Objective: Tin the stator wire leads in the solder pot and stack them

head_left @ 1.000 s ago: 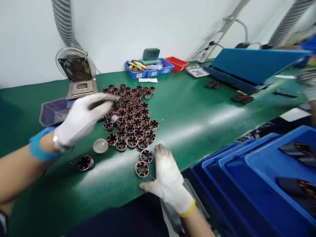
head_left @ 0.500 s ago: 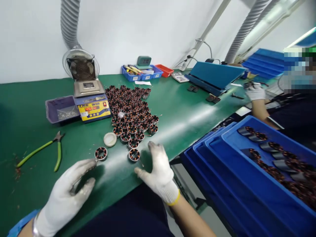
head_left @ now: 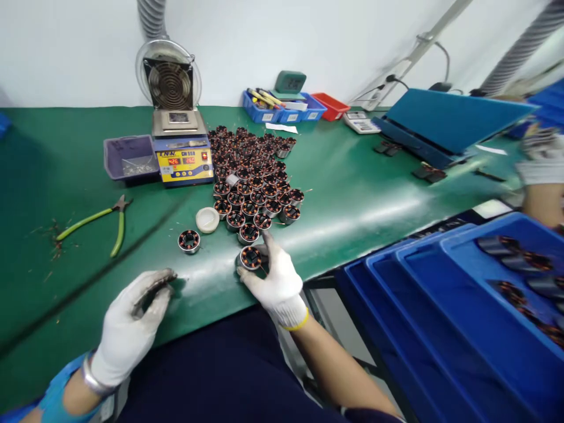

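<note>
Wrapped around the near edge of a wound motor stator (head_left: 251, 258) is my right hand (head_left: 277, 279), in a white glove, with thumb and fingers on opposite sides of the ring. My left hand (head_left: 134, 323), gloved too, hovers over the front of the green table, its thumb and forefinger slightly apart and nothing visible between them. A second, separate stator (head_left: 189, 241) lies beyond the left fingertips. Beside it rests a small round white dish (head_left: 207, 220). Many more stators with copper windings stand in a packed group (head_left: 251, 170) behind my right hand.
Green-handled cutters (head_left: 118, 226) lie at left among wire scraps. A yellow-fronted solder pot (head_left: 185, 164) and purple tray (head_left: 130, 158) stand behind. Stacked blue trays (head_left: 423, 282) holding stators flank me at right. A co-worker's gloved hand (head_left: 544, 161) shows at far right.
My right hand has closed around the nearest stator. My left hand has drawn away from the separate stator, its thumb and fingers nearer together. The view has shifted to the right.
</note>
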The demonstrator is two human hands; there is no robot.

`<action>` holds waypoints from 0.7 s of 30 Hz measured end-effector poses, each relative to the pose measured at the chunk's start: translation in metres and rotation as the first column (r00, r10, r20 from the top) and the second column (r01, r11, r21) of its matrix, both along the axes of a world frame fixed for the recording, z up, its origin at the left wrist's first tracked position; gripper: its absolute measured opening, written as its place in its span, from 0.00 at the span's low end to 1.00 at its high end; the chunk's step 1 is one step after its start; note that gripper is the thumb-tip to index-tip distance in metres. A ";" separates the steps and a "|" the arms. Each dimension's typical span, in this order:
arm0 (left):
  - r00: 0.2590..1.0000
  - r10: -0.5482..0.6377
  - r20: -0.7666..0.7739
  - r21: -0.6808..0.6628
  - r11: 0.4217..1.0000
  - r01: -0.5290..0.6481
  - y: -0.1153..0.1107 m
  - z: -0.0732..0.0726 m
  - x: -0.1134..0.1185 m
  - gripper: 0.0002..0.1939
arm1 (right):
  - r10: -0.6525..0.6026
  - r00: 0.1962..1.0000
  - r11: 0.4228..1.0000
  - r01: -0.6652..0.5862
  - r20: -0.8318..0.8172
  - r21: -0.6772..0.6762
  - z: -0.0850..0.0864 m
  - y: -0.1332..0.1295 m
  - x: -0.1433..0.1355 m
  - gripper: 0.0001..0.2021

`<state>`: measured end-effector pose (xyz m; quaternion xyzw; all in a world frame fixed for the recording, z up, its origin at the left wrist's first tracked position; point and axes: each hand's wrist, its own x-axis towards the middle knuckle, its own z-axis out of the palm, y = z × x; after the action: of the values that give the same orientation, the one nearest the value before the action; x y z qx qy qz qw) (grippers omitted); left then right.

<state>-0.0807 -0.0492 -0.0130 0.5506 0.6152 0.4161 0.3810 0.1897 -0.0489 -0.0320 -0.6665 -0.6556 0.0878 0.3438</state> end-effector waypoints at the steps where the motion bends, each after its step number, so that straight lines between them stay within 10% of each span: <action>1: 0.995 0.014 0.094 -0.089 0.996 -0.006 -0.002 0.005 0.012 0.19 | 0.067 0.996 0.996 -0.064 -0.059 0.057 0.000 -0.006 0.000 0.44; 5: 0.772 0.026 0.636 -0.461 0.815 0.352 -0.002 0.018 0.067 0.28 | 0.423 0.904 0.888 -0.399 -0.067 0.229 0.012 -0.016 -0.006 0.47; 9: 0.634 0.284 0.719 -0.468 0.872 0.140 0.010 0.019 0.099 0.18 | 0.545 0.837 0.803 -0.509 -0.037 0.310 0.027 -0.001 -0.013 0.40; 14: 0.484 0.451 0.750 -0.495 0.868 -0.042 0.021 0.023 0.100 0.16 | 0.532 0.778 0.843 -0.449 -0.334 0.297 0.028 0.009 -0.021 0.18; 21: 0.532 0.388 0.753 -0.479 0.877 0.038 0.017 0.017 0.090 0.17 | 0.521 0.746 0.851 -0.411 -0.416 0.328 0.026 0.012 -0.032 0.05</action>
<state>0.0096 -0.0319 0.0039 0.1194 0.4910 0.5130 0.6939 0.1575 -0.0371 -0.0059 -0.3946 -0.6981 0.2659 0.5351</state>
